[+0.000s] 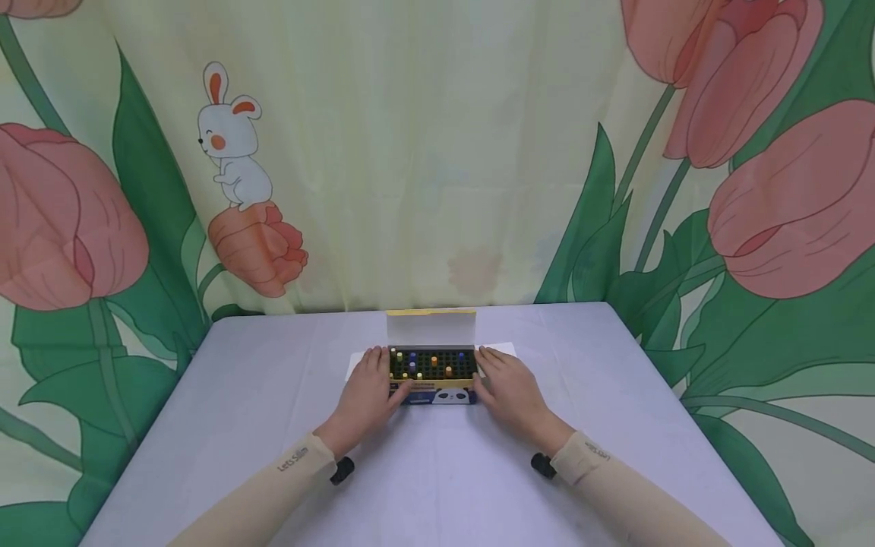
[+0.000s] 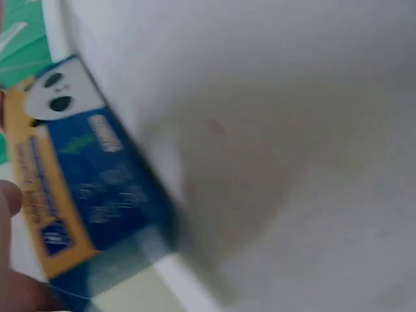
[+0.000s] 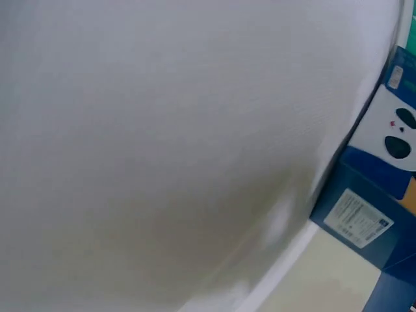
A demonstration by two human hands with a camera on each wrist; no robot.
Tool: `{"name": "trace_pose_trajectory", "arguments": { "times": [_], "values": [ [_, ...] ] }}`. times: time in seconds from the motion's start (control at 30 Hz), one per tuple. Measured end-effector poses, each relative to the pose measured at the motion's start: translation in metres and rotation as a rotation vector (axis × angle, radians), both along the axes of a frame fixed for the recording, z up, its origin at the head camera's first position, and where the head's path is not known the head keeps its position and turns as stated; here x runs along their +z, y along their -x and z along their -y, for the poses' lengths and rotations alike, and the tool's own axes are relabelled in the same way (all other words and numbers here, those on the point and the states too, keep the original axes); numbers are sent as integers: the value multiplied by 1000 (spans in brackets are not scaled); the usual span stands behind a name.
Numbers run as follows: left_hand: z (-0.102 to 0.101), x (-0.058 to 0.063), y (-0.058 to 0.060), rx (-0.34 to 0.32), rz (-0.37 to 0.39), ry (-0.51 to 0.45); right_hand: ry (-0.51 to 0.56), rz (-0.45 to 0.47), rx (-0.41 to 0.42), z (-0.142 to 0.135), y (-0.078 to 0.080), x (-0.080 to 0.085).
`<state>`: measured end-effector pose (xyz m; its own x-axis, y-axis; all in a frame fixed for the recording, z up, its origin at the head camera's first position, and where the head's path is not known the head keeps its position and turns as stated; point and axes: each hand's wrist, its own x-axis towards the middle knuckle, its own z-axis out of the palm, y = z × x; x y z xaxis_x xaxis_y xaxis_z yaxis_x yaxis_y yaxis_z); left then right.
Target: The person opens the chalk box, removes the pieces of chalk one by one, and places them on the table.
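Observation:
A small blue and yellow cardboard box (image 1: pixel 420 396) with a panda face on its front stands on the table, its lid (image 1: pixel 431 328) raised at the back. Inside lies a dark tray (image 1: pixel 461 366) of holes, with several small pegs in orange, purple and pale yellow. My left hand (image 1: pixel 365 391) touches the box's left side with fingers straight, its thumb by the front panel. Against the right side rests my right hand (image 1: pixel 514 389), its fingers also extended. In the left wrist view, the panda box (image 2: pixel 97 175) shows with fingertips at the edge. The right wrist view shows the box's labelled end (image 3: pixel 357 218).
A white cloth covers the table (image 1: pixel 437 486). Flat white material (image 1: pixel 506 348) shows behind the box on both sides. Beyond the table's far edge hangs a curtain (image 1: pixel 410 152) printed with tulips and a rabbit. A dark device is strapped at each wrist.

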<state>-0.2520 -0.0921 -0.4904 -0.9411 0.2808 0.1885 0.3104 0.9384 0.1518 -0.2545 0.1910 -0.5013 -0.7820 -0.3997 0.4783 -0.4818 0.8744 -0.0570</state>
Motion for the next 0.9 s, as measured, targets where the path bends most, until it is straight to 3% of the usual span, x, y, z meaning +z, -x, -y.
{"name": "trace_pose_trajectory", "arguments": {
  "times": [0.17,0.3,0.57,0.9],
  "values": [
    [12,-9,6,-1,-23,-76,49,105,9,2,2,0],
    [14,-13,14,-10,19,-111,82,167,-4,-1,3,2],
    [13,-16,23,17,4,26,48,131,-17,4,13,14],
    [10,-13,21,-4,4,60,-26,141,-83,20,28,26]
  ]
}}
